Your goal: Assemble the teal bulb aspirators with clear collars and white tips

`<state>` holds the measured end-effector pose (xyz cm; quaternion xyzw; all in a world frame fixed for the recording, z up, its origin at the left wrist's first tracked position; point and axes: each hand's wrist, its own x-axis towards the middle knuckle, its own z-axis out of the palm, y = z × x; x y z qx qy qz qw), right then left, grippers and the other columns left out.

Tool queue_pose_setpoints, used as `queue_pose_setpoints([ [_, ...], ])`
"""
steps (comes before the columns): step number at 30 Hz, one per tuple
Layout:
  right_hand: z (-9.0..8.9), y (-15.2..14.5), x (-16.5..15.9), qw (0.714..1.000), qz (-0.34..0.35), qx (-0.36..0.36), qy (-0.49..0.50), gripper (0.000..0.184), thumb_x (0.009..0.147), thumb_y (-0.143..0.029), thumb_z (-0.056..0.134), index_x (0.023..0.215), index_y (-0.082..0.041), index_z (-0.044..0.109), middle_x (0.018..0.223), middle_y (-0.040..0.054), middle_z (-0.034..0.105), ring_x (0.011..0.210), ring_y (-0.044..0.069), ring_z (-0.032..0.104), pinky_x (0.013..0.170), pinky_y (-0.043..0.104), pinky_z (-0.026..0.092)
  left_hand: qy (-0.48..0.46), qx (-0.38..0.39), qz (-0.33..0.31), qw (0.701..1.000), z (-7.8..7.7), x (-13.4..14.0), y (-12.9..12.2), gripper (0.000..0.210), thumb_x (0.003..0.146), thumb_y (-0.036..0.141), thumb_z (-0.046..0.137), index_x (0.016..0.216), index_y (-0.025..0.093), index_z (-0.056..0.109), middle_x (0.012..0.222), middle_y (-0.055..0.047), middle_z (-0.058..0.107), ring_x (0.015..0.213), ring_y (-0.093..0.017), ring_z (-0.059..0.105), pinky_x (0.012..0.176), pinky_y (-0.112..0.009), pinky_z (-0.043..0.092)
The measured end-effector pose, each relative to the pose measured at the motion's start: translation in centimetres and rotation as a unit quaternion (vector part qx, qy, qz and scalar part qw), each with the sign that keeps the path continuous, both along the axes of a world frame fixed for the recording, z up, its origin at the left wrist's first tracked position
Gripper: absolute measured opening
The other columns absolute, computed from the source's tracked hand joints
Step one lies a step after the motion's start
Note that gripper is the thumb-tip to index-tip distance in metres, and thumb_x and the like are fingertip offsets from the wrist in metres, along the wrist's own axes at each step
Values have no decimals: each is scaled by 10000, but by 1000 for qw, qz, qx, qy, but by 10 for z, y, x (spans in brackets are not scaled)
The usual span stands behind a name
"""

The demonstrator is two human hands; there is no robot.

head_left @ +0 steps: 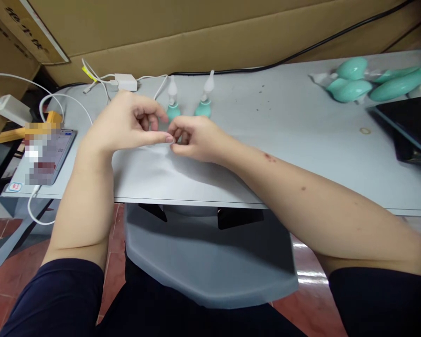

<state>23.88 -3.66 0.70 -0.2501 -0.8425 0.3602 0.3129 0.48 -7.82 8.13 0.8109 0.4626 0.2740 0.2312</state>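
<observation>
My left hand (pixel 136 121) is over the desk with its thumb stretched out and its index finger apart from it; the other fingers curl inward. Its thumb tip meets the fingertips of my right hand (pixel 196 138). The right fingers are bent and closed toward the thumb, and whatever they pinch is hidden or too small to name. Just behind the hands, a teal squeeze bulb (pixel 173 111) with a translucent white nozzle stands upright. A second teal squeeze bulb (pixel 202 108) with a similar nozzle stands to its right, slightly tilted.
More teal bulbs (pixel 352 89) lie at the desk's back right, near a dark flat device (pixel 407 124). A small pale ring (pixel 365 131) rests nearby. On the left are a phone (pixel 61 150), a yellow stand (pixel 54 120), a white charger (pixel 125 82) and cables.
</observation>
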Motion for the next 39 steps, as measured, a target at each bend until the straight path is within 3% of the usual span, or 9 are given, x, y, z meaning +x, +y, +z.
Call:
queue_pose_setpoints([
  [4, -6, 5, -1, 992, -26, -75, 101, 205, 903, -60, 825, 953, -218, 704, 828, -10, 708, 722, 176, 643, 683, 314, 546, -31, 11, -9, 999, -12, 9, 4, 300, 867, 483, 967, 938, 209, 866, 770, -12, 787, 715, -186, 730, 652, -337, 615],
  [8, -7, 10, -1, 970, -55, -121, 202, 181, 948, -205, 938, 975, -237, 763, 888, 25, 736, 836, 209, 713, 759, 341, 636, -76, 68, 30, 994, -22, 11, 12, 429, 935, 617, 937, 886, 208, 817, 814, -34, 796, 740, -205, 748, 681, -377, 659],
  [13, -10, 21, -3, 956, -85, -109, 260, 298, 909, -378, 1044, 992, -256, 785, 947, 46, 782, 877, 224, 745, 783, 368, 676, -133, 51, 30, 989, -31, 8, 21, 569, 906, 696, 978, 1172, 206, 862, 928, -37, 846, 813, -214, 780, 797, -432, 732],
  [17, -11, 24, -5, 949, -93, -72, 291, 279, 935, -402, 1027, 970, -278, 780, 981, 50, 811, 928, 250, 789, 820, 395, 701, -173, 88, 7, 981, -36, 11, 25, 524, 877, 671, 996, 1152, 235, 904, 1003, -60, 868, 925, -275, 843, 853, -471, 743],
  [20, -7, 20, -3, 951, -95, -29, 292, 230, 954, -364, 999, 911, -282, 789, 1007, 57, 828, 995, 277, 813, 893, 425, 714, -129, 122, 10, 984, -39, 13, 27, 411, 919, 637, 954, 1096, 270, 905, 980, -59, 846, 970, -294, 839, 851, -456, 727],
  [23, -4, 15, 2, 956, -102, 11, 276, 204, 977, -344, 974, 907, -288, 791, 1034, 60, 834, 966, 271, 806, 833, 411, 709, -105, 131, 7, 986, -40, 16, 27, 315, 961, 563, 916, 1058, 264, 894, 1019, -67, 840, 1029, -309, 840, 894, -455, 722],
  [28, -5, 13, 4, 950, -92, 56, 292, 200, 997, -402, 946, 934, -295, 789, 1039, 46, 814, 950, 254, 797, 802, 397, 700, -124, 113, 0, 986, -40, 21, 21, 383, 1024, 587, 832, 1111, 218, 883, 984, -45, 855, 919, -283, 849, 882, -461, 735],
  [34, -7, 17, 2, 957, -106, -14, 269, 379, 926, -566, 1014, 893, -311, 736, 1018, 69, 815, 934, 270, 751, 846, 436, 696, -128, 80, 5, 989, -34, 25, 14, 413, 991, 613, 847, 1066, 208, 875, 900, -21, 856, 823, -246, 832, 814, -423, 742],
  [39, 2, 13, 2, 955, -100, -70, 269, 378, 848, -521, 1065, 912, -308, 760, 1000, 76, 825, 946, 285, 769, 902, 447, 700, -137, 82, 9, 987, -29, 25, 10, 350, 999, 541, 857, 1081, 202, 889, 895, -31, 866, 823, -247, 844, 791, -391, 729],
])
